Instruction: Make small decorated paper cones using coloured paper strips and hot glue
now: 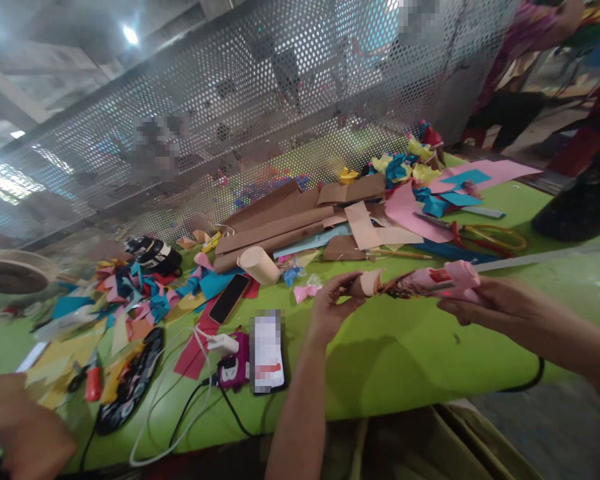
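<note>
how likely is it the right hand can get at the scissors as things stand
Probably yes, if the right hand frees itself of the pink glue gun: the scissors lie just beyond, apparently uncovered.

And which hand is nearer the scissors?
Right. The right hand is on the near side of the scissors; the left hand is farther off, to their left.

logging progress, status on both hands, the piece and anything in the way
Left hand holding paper roll. Right hand gripping glue gun, nose toward roll, contact unclear. Lit phone left of left hand, not between hands.
</note>
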`<state>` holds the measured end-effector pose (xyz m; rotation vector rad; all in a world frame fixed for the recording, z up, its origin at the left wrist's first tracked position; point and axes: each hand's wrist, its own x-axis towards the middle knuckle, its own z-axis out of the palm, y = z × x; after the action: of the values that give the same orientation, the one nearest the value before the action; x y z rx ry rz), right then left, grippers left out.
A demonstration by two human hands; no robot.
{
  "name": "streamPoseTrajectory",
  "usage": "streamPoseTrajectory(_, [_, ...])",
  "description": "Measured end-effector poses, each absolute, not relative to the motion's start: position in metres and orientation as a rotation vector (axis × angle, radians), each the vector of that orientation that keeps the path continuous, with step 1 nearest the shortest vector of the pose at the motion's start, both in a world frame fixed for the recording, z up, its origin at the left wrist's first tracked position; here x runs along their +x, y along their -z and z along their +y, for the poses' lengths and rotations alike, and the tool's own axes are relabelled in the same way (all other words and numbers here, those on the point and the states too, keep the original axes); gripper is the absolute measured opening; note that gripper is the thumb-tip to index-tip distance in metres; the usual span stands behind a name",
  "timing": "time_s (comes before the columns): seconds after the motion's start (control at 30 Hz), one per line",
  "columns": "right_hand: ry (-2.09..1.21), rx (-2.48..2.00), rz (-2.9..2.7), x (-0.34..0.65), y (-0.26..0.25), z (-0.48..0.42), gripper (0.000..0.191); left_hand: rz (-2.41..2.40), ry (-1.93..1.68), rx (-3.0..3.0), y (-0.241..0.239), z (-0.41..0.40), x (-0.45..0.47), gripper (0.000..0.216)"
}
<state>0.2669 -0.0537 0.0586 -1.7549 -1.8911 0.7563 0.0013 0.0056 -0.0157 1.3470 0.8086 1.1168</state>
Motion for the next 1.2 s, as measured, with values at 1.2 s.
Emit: streamPoseTrajectory(1.2, [-0.822, -1.695, -1.896, 0.268, -0.051, -0.056, 0.072, 0.811, -1.099, 1.299, 0.018, 0.006, 0.003, 0.048])
